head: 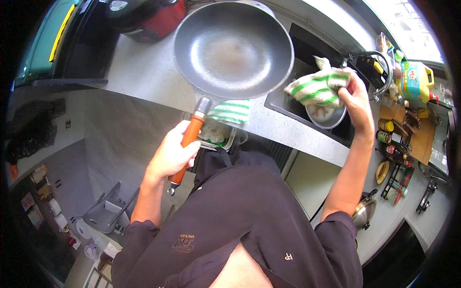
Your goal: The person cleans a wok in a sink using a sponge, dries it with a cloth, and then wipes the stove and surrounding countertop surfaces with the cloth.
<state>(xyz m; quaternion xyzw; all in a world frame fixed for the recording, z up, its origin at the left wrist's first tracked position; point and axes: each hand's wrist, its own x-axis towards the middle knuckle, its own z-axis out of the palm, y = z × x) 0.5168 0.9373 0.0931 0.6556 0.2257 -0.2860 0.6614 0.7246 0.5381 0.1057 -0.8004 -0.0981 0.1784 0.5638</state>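
Note:
My left hand point(175, 151) is closed around the orange-brown handle point(191, 133) of a large dark wok point(232, 50). The wok's pan is over the pale countertop, its inside facing up and shiny. Off to the right, my right hand point(357, 100) grips a green-and-white striped cloth point(320, 86) above the dark sink point(284, 97). Below that cloth a metal bowl point(327, 117) shows in part; what lies inside it is mostly hidden. Another striped cloth point(230, 111) hangs over the counter edge beneath the wok.
A red and black appliance point(155, 21) stands at the back left. The black faucet point(385, 68) arches beside the sink, near a yellow-handled detergent jug point(414, 81). Further right are jars, knives and a cutting board point(426, 140). Under the counter edge sits a lined bin point(216, 135).

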